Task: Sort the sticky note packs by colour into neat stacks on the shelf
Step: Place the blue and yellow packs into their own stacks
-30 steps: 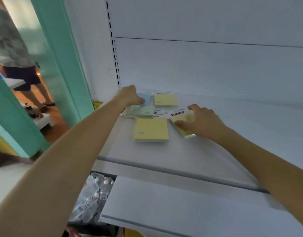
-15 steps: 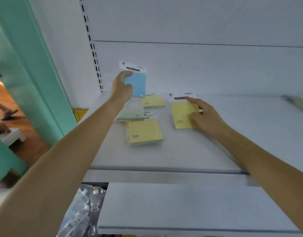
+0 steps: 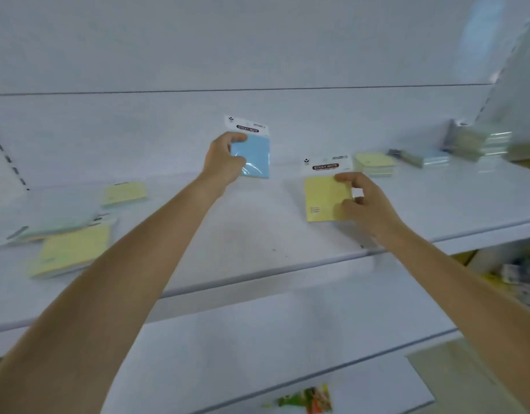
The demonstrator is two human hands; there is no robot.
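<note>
My left hand (image 3: 223, 161) grips a blue sticky note pack (image 3: 253, 153) and holds it upright above the white shelf (image 3: 257, 234). My right hand (image 3: 365, 204) grips a yellow sticky note pack (image 3: 322, 198), lifted just over the shelf. At the left lie a yellow pack (image 3: 71, 251), a pale green pack (image 3: 57, 216) and a second yellow pack (image 3: 123, 193). To the right, at the back, stand a yellow stack (image 3: 375, 164), a blue stack (image 3: 428, 158) and a blurred greenish stack (image 3: 478, 141).
A lower white shelf (image 3: 257, 354) juts out below, with a colourful printed item (image 3: 308, 400) at its front edge. Packaged goods (image 3: 517, 273) sit under the shelf at the right. A slotted upright (image 3: 7, 159) runs along the back panel at the left.
Both hands have carried their packs to the right, away from the loose pile. The view has swung right, and sorted stacks at the far right have come into sight.
</note>
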